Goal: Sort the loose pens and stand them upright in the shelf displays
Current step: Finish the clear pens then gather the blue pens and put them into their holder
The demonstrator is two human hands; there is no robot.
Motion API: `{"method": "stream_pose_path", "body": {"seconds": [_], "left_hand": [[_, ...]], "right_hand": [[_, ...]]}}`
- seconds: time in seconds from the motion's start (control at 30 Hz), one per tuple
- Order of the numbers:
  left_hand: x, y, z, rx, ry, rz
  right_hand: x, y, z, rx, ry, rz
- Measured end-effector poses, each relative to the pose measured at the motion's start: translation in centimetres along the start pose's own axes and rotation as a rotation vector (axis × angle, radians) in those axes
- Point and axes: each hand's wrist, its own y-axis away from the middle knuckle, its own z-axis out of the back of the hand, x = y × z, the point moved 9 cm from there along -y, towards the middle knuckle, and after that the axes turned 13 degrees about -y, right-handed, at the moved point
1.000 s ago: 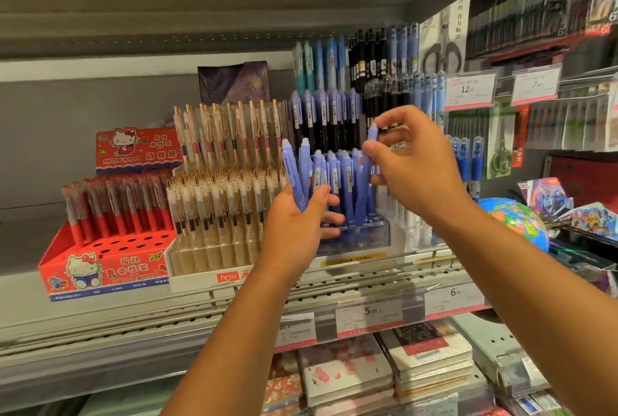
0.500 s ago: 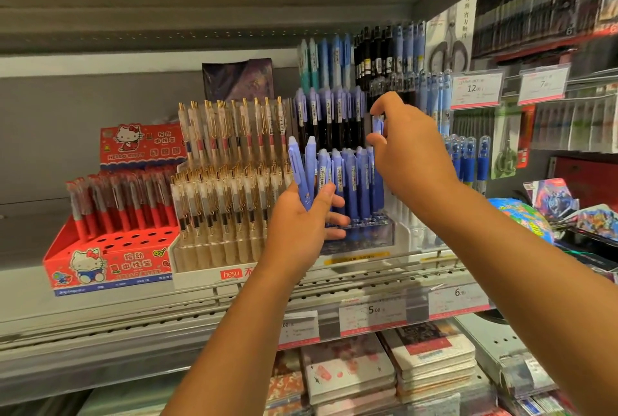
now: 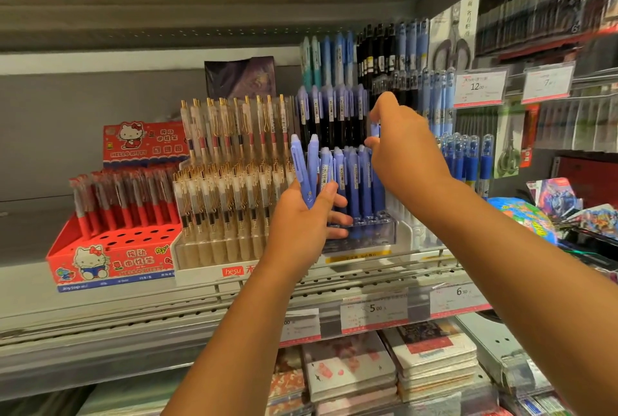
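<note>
My left hand grips a small bunch of loose periwinkle-blue pens, their tips fanned upward, in front of the clear tiered pen display. To the right and higher up, my right hand pinches a single blue pen upright over the display's front row of blue pens. Behind that row stands a taller row of blue-capped black pens. The lower part of the pinched pen is hidden by my fingers.
A white display of clear gold-clip pens stands left of the blue ones, and a red Hello Kitty pen box further left. Hanging packs and price tags fill the right side. Notebooks lie on the shelf below.
My right hand has carried its blue pen up and back over the front row, then slightly lower. My left hand has stayed by the display with its bunch.
</note>
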Motion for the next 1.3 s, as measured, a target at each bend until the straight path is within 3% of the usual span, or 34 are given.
{"method": "stream_pose_path", "body": {"seconds": [0.8, 1.1, 1.3], "left_hand": [[0.0, -0.1, -0.2, 0.016, 0.018, -0.007], [-0.2, 0.0, 0.1, 0.007, -0.146, -0.042], [0.2, -0.2, -0.4, 0.046, -0.078, -0.012]], "right_hand": [[-1.4, 0.7, -1.6, 0.122, 0.119, -0.088], [-1.1, 0.8, -1.9, 0.197, 0.257, -0.103], [-0.9, 1.4, -1.7, 0.255, 0.256, -0.078]]}}
